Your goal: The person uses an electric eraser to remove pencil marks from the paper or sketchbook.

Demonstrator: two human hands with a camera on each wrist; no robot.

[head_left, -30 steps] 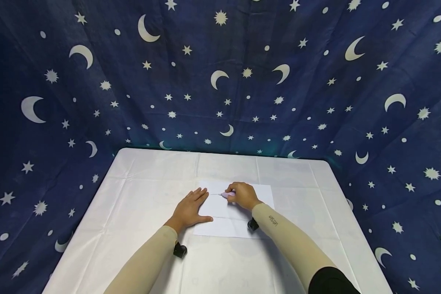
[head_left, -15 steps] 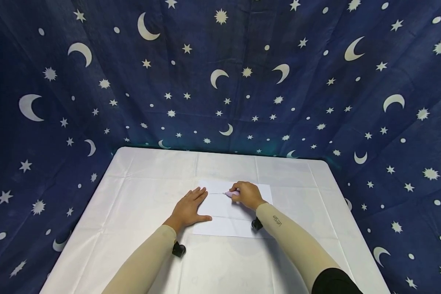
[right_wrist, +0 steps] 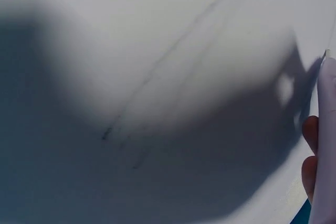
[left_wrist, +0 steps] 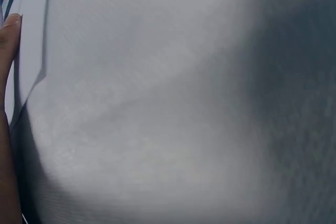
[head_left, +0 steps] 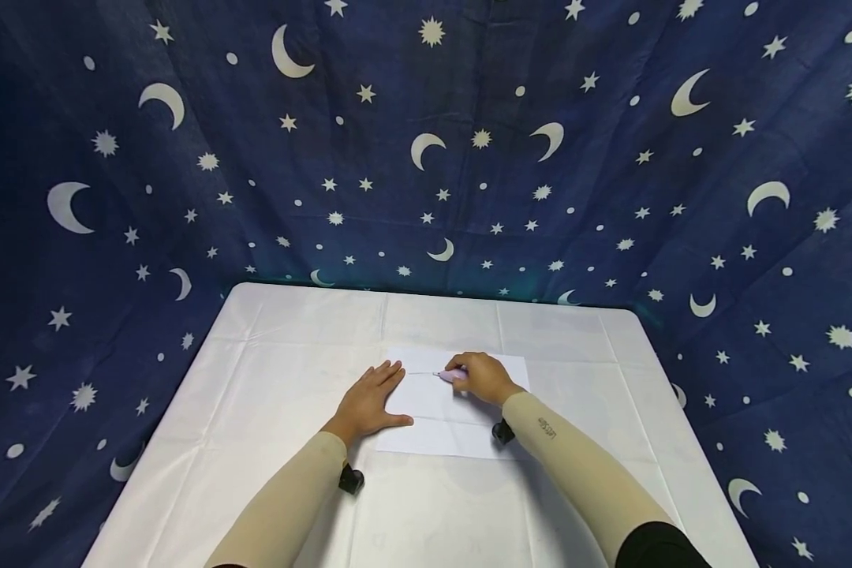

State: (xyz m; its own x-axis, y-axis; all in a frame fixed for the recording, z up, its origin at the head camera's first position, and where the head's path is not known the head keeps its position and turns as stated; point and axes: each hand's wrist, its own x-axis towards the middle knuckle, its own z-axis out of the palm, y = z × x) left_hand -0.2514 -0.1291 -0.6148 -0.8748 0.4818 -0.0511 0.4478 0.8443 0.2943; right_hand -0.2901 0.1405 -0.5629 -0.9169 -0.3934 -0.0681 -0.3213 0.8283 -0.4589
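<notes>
A sheet of white paper lies on the white-covered table. My left hand rests with spread fingers on its left side. In my right hand, curled fingers grip a lilac tool with a thick body and a narrow tip; its exact kind is unclear. From the tip, a thin line runs left across the paper toward my left fingertips. The right wrist view catches the tool's lilac body at the right edge, with two fingertips against it. Only the left thumb shows in the left wrist view.
The tablecloth has fold creases. A dark blue curtain with moons and stars stands behind and beside the table. Faint dark streaks cross the white surface in the right wrist view.
My right hand has shifted to the right with the lilac tool, mostly in the first half second. The visible line is longer. My left hand keeps its place on the paper.
</notes>
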